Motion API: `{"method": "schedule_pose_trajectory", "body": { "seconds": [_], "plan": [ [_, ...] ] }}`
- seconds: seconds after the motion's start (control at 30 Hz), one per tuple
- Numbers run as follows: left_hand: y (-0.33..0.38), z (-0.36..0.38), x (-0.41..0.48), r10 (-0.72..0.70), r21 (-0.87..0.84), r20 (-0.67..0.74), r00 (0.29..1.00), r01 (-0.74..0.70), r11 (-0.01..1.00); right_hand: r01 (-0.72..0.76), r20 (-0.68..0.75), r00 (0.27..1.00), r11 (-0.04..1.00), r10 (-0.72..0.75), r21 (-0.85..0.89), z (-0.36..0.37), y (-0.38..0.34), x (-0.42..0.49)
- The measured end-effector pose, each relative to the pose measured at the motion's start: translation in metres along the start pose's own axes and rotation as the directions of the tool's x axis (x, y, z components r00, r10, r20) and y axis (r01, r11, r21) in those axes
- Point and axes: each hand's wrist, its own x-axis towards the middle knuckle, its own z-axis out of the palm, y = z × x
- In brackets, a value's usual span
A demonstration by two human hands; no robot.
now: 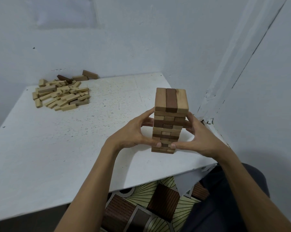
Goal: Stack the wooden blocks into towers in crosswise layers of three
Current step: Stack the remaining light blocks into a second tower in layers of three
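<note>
**Block tower, both hands bracing it at the sides**

Fingers: the left hand's fingers (149, 114) are pressing against the tower's left face, and its thumb is touching the near face low down. The right hand's fingers (189, 122) are pressing against the right face, with its thumb meeting the near face at about the same low level. Both sets of fingers are spread and clamping the stack between them.

Left hand (133, 131): cupping the tower from the left, forearm reaching in over the near counter edge.

Right hand (200, 136): cupping the tower from the right, forearm crossing the counter's near right corner.

Tower (169, 119): standing upright on the counter (74, 148), toward its right side near the wall corner. Layers of three are lying crosswise; the top layer is showing a dark block between two lighter ones.

Loose blocks (62, 92): lying in a jumbled heap at the far left of the counter, against the wall (141, 39), well apart from the tower; mostly pale, a few dark.

Floor (149, 206): patterned covering showing below the counter edge.
</note>
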Motion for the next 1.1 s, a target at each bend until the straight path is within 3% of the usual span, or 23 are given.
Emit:
{"method": "schedule_pose_trajectory", "body": {
  "seconds": [0.6,0.93,1.1],
  "plan": [
    [-0.013,0.013,-0.004,-0.056,0.048,-0.012,0.998,0.057,0.997,-0.017,0.024,1.000,0.996,0.020,-0.086,0.014,0.009,-0.006],
    [-0.014,0.020,-0.006,-0.008,0.132,-0.039,0.999,0.013,0.991,-0.001,0.027,1.000,0.989,0.005,-0.148,0.021,0.024,-0.004],
    [-0.020,0.020,-0.006,-0.009,0.224,-0.039,0.999,0.017,0.975,-0.060,-0.025,0.998,0.983,0.056,-0.172,0.023,0.028,-0.011]
  ]
}}
